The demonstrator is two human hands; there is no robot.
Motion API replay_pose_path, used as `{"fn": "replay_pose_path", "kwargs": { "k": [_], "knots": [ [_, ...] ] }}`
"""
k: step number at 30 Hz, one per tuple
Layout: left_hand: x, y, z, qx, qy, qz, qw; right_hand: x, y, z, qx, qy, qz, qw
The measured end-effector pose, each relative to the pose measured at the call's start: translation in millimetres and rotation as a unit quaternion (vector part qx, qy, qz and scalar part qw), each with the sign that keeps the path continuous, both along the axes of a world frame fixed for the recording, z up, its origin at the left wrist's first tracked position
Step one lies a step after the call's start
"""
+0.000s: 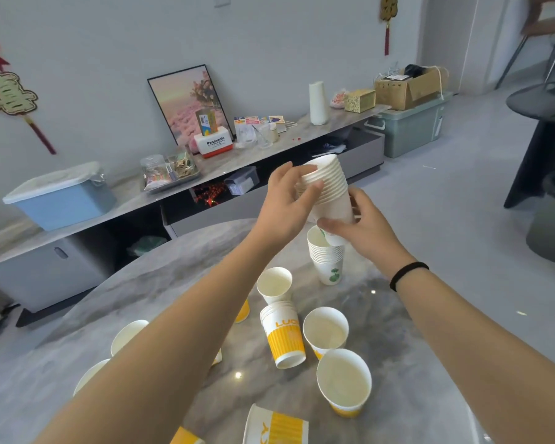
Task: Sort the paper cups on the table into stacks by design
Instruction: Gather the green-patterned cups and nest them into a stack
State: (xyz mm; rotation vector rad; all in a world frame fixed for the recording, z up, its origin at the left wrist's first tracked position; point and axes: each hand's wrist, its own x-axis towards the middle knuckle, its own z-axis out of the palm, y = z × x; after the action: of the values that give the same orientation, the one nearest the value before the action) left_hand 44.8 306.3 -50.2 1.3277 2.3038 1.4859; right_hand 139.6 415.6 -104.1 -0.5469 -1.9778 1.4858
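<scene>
Above table (186, 267) far edge, white cup stack (329, 190) held tilted, long axis near-upright, rims leaning left, left hand (285, 203) grasping rims, right hand (362, 225) gripping base, green-print stack (327, 257) upright just below.

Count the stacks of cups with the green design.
2. One stack is held in the air by the left hand and right hand; the other stands on the table right below it. The held stack's print is mostly hidden.
</scene>
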Motion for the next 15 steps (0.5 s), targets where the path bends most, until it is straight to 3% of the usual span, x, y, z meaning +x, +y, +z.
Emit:
{"fn": "replay_pose_path", "kwargs": {
  "k": [4,15],
  "knots": [
    [-10,25,-5,-0.005,-0.005,0.020,1.000,-29,23,-5,0.005,-0.033,0.014,0.999],
    [-24,24,-77,-0.147,-0.031,0.042,0.988,-29,29,-64,-0.001,-0.117,0.065,0.991]
  ]
}}
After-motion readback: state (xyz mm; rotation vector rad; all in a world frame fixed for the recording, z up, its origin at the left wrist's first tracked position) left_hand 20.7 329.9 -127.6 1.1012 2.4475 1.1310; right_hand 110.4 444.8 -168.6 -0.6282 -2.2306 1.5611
